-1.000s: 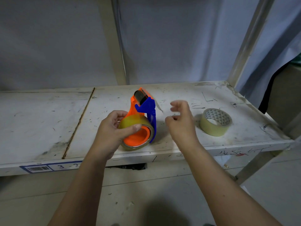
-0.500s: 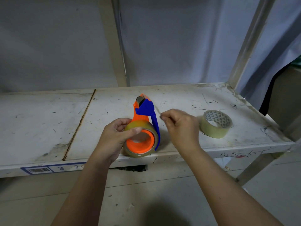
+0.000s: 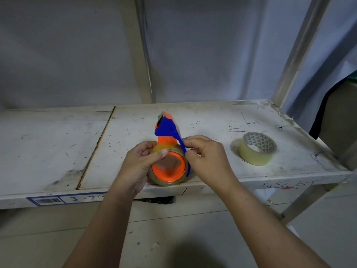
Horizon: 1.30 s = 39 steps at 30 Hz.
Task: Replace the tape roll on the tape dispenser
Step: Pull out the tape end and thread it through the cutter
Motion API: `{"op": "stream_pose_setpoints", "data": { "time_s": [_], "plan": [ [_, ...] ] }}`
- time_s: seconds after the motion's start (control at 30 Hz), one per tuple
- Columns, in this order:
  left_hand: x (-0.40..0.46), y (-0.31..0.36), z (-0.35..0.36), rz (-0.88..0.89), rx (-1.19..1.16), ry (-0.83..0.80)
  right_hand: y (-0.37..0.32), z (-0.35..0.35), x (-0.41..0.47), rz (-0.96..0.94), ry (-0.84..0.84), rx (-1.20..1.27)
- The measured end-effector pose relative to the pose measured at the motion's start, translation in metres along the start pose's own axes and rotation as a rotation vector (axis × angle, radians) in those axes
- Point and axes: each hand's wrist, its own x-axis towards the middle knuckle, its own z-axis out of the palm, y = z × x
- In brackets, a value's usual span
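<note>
Grey sheeting (image 3: 212, 55) hangs behind a scuffed white metal shelf (image 3: 58, 147) that serves as my bench, its surface marked with scratches and pen lines and split by a rusty seam (image 3: 96, 147) running front to back. Pale uprights (image 3: 135, 51) rise from the rear edge, another slanting up at the far right corner (image 3: 295, 51). A barcode label (image 3: 48, 200) reading 3-2 sits on the shelf's front lip, and a bare concrete floor (image 3: 173, 238) lies below.

At the near edge, just right of the seam, stands the tape dispenser (image 3: 167, 132), orange body with a blue arm, its nose pointing away from me. A clear tape roll (image 3: 164, 179) sits on its orange hub. My left hand (image 3: 139, 165) has its grip closed around the left side of that roll, thumb laid across the top. My right hand (image 3: 206, 159) presses in from the other side, thumb and forefinger pinched together at the blue arm where it meets the roll; whether they hold a tape end I cannot tell.

Well apart to the right, a second tape roll (image 3: 257, 148), yellowish with a triangle-patterned core, lies flat on the shelf, touched by nothing. My hands hide the dispenser's lower sides.
</note>
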Motion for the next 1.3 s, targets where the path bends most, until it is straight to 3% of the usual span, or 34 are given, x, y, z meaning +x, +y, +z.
{"op": "stream_pose_setpoints", "data": {
  "time_s": [0.33, 0.6, 0.93, 1.03, 1.13, 1.3],
  "plan": [
    [0.003, 0.001, 0.001, 0.024, -0.019, -0.014, -0.003, 0.004, 0.002, 0.092, 0.053, 0.034],
    [0.002, -0.001, 0.003, 0.009, -0.035, -0.015, 0.004, 0.014, 0.004, -0.025, 0.066, -0.16],
    [0.001, -0.002, 0.001, 0.008, -0.014, -0.016, 0.005, 0.007, 0.002, 0.023, 0.018, -0.421],
    [0.003, -0.002, 0.0, 0.009, -0.01, -0.024, -0.002, 0.002, 0.0, 0.097, 0.001, -0.323],
    [0.004, -0.001, 0.002, 0.006, -0.002, -0.025, -0.01, -0.002, 0.001, 0.191, -0.117, -0.048],
    [0.003, 0.0, 0.006, 0.0, 0.0, -0.009, -0.003, -0.007, 0.006, 0.12, -0.278, 0.097]
  ]
}}
